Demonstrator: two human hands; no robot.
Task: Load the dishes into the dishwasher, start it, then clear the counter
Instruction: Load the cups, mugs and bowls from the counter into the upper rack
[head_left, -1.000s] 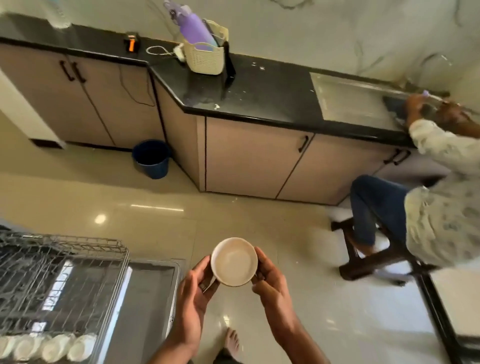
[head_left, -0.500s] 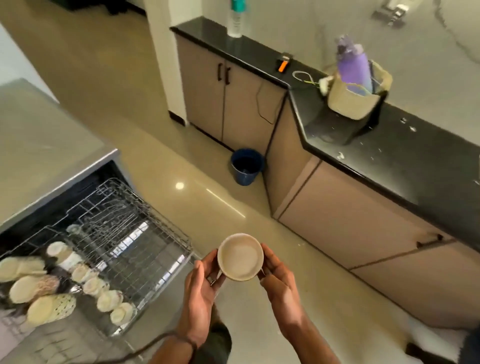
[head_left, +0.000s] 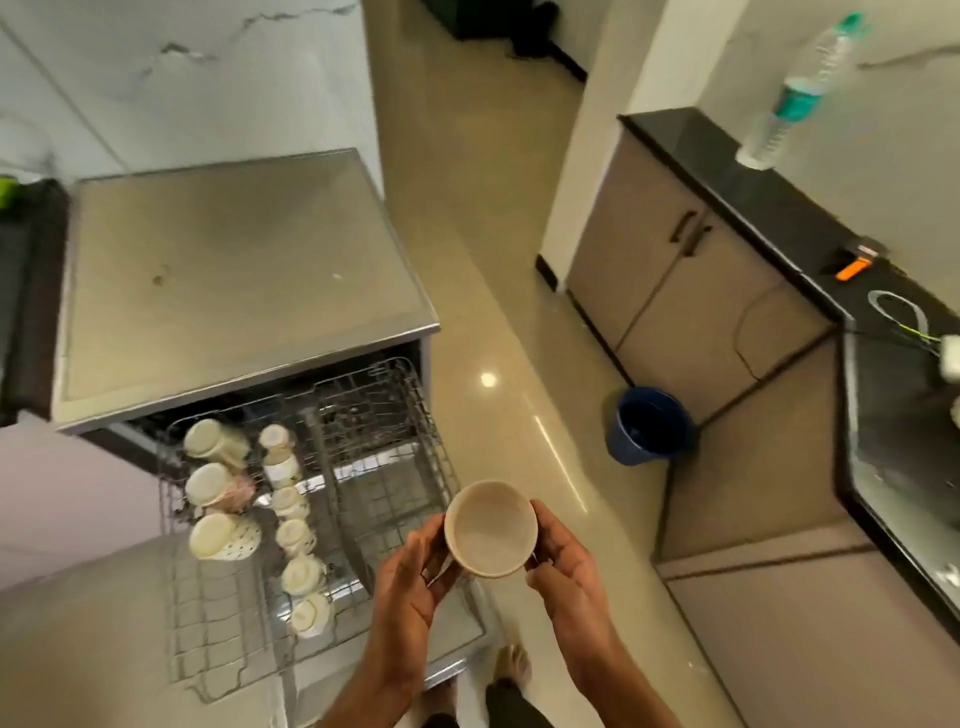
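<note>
Item: cream cup (head_left: 491, 529), mouth up, held above the near right corner of the pulled-out dishwasher rack (head_left: 384, 467).
Hands: left hand (head_left: 410, 592) curls round the cup's left side; right hand (head_left: 563, 566) curls round its right side. Both grip it.
Rack: wire, drawn out over the lowered door (head_left: 457, 629). Left half holds inverted cups (head_left: 249, 514) in two rows; right half is bare wire up to the rim.
Dishwasher (head_left: 234, 270): flat steel top, front edge directly above the rack's back.
Floor (head_left: 493, 291): glossy aisle running between dishwasher and cabinets. Blue bucket (head_left: 649, 426) stands just beside the cabinet corner.
Bench (head_left: 779, 208): black top, right; bottle (head_left: 795, 93) near its far end.
</note>
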